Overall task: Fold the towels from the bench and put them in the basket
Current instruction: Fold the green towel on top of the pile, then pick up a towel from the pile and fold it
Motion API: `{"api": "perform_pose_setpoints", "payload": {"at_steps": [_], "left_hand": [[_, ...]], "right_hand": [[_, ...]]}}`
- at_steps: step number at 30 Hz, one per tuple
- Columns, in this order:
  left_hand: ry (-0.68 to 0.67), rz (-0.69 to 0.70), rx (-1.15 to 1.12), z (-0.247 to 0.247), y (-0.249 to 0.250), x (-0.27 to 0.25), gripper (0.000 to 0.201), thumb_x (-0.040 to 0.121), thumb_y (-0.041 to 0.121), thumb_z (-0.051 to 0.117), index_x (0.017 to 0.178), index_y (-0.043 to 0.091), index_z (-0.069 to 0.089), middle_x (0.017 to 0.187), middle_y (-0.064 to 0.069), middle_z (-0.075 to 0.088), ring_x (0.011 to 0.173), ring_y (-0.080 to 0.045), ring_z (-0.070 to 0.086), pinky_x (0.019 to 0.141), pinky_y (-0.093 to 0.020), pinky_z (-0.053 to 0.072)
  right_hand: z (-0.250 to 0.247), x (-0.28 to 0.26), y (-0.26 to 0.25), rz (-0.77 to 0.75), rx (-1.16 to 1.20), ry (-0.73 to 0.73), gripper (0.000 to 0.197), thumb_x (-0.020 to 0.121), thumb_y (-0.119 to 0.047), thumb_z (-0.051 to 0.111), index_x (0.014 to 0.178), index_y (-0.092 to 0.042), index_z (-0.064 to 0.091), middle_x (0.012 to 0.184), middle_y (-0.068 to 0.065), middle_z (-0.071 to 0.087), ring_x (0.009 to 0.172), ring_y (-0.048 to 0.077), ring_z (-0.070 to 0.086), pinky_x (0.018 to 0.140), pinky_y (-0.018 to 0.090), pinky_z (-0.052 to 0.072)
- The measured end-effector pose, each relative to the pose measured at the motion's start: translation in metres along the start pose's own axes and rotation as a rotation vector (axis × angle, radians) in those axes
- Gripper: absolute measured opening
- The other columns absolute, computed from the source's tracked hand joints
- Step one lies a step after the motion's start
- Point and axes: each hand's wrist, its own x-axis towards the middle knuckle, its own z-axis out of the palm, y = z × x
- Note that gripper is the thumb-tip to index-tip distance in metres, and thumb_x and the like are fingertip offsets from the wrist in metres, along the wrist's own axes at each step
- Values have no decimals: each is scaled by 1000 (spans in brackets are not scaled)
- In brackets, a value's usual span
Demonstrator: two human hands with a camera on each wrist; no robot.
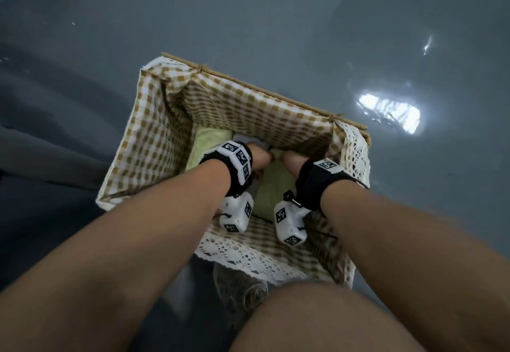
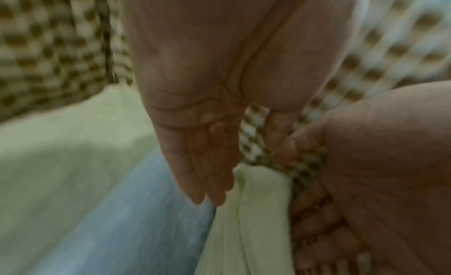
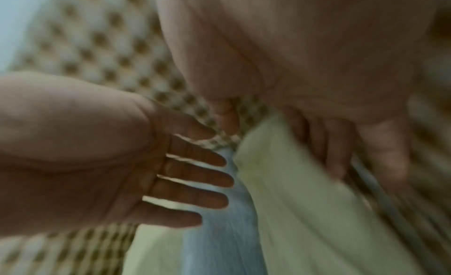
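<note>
Both hands are down inside the basket [image 1: 154, 119], close to its far wall. The left hand [image 2: 207, 128] has straight, spread fingers and holds nothing; it hovers at the edge of the pale green towel [image 2: 246, 221]. The right hand [image 3: 329, 140] has its fingers on that towel; whether they pinch it or merely press it flat cannot be told through the blur. Risk: if the right hand is drawn out with cloth caught under the fingers, the fold may open or the towel ride up the checked liner [image 1: 248, 108]. A second risk is that the towel, lying against the wall, slumps unevenly on the layers beneath and rumples them. Contents: the pale green towel on top at the right, a blue towel [image 2: 127, 221] beside and partly under it, and another green towel [image 1: 205, 141] at the left, against the liner. The bench is not in view.
</note>
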Motion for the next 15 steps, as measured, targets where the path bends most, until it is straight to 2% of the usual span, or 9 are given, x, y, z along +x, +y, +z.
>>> {"api": "perform_pose_setpoints", "payload": {"at_steps": [2,3,4,5,6,7,9,11,15], "left_hand": [[38,4,-142,-22,11,-24,26,100,25,50,109,5,64,99,-10,71,71,-21,66,68,-30,55],[68,36,-192,-35,15,-40,27,100,26,50,106,5,65,97,-10,72,75,-22,68,72,-32,56],[116,83,-212,-47,18,-58,28,100,27,50,102,5,65,96,-10,73,77,-22,70,70,-30,56],[167,141,-229,-60,19,-78,29,101,28,48,99,4,65,91,-9,72,74,-20,69,63,-25,56],[220,188,-224,-72,18,-101,29,103,27,47,98,4,64,86,-8,70,70,-18,68,56,-21,55],[274,226,-194,-84,15,-125,28,103,25,47,98,4,64,84,-8,70,69,-18,68,55,-22,54],[399,273,-61,-108,0,-174,28,101,22,46,97,6,68,91,-9,73,79,-22,72,69,-30,56],[504,299,-30,-132,-26,-227,28,99,26,46,96,10,70,96,-9,75,87,-24,73,80,-36,57],[690,329,-181,-174,-101,-343,28,101,33,49,98,12,68,100,-4,73,87,-25,74,76,-33,54]], "right_hand": [[-8,-9,-14,-76,118,-3,46,107,-24,38,146,0,42,150,18,44,135,34,46,101,39,42],[-13,-21,-25,-91,139,-10,45,107,-25,39,144,-2,44,144,17,50,124,33,54,91,37,44],[-17,-36,-37,-99,145,-28,42,106,-30,41,139,-6,50,132,15,58,107,30,60,81,36,47],[-18,-56,-50,-108,155,-64,39,104,-37,43,129,-10,57,117,10,63,92,26,63,73,33,49],[-18,-74,-62,-153,122,-111,39,101,-44,46,120,-14,61,108,5,66,84,22,64,71,32,50],[-16,-90,-75,-216,78,-158,40,100,-47,47,116,-15,63,105,4,68,86,22,65,75,33,53],[-8,-126,-105,-351,-27,-216,36,98,-45,51,112,-16,67,106,5,72,93,23,67,88,37,54],[6,-165,-143,-481,-148,-220,30,98,-40,54,107,-16,68,102,4,73,91,22,67,92,38,53],[55,-249,-223,-740,-336,-243,34,97,-38,56,113,-10,68,109,7,74,93,20,69,88,35,53]]}}
